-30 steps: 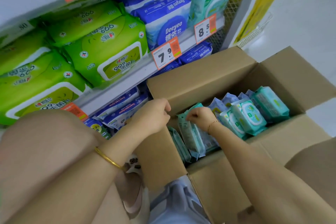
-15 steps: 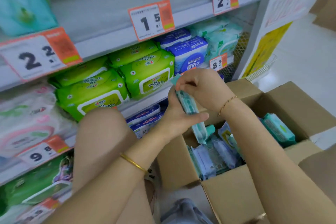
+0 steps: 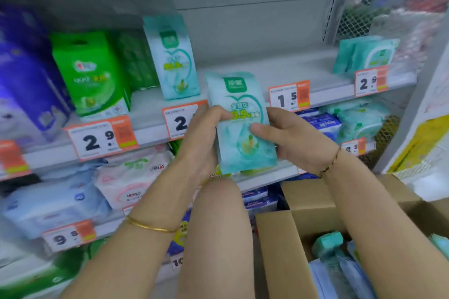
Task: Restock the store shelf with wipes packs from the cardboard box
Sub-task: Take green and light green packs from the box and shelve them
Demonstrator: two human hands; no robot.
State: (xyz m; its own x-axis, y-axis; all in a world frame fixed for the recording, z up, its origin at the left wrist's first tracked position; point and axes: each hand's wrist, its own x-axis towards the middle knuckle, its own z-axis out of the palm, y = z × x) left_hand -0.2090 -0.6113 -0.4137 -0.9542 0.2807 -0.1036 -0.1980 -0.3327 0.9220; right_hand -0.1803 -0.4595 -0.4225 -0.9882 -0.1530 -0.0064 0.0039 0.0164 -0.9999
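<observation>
Head view, centre of frame: teal wipes pack point(image 3: 240, 124) held upright in front of the shelf edge, green logo on top, both hands on it. Left hand point(image 3: 201, 138) wraps the pack's left edge, thumb across the front. Right hand point(image 3: 291, 138) grips the right edge, thumb pressed on the front face. Gold bangle point(image 3: 150, 226) on the left wrist, thin dark bracelet point(image 3: 330, 164) on the right wrist. Matching teal pack point(image 3: 172, 56) stands upright on the shelf point(image 3: 267, 73) just above and left of the held one; bare shelf space to its right. Green packs point(image 3: 90, 73) further left, blurred blue packs at far left. More teal packs point(image 3: 364, 54) at upper right near the mesh side panel point(image 3: 352, 17). Orange price tags point(image 3: 289, 96) run along the shelf edges. Cardboard box point(image 3: 279, 250) open at lower right, more packs visible inside.
</observation>
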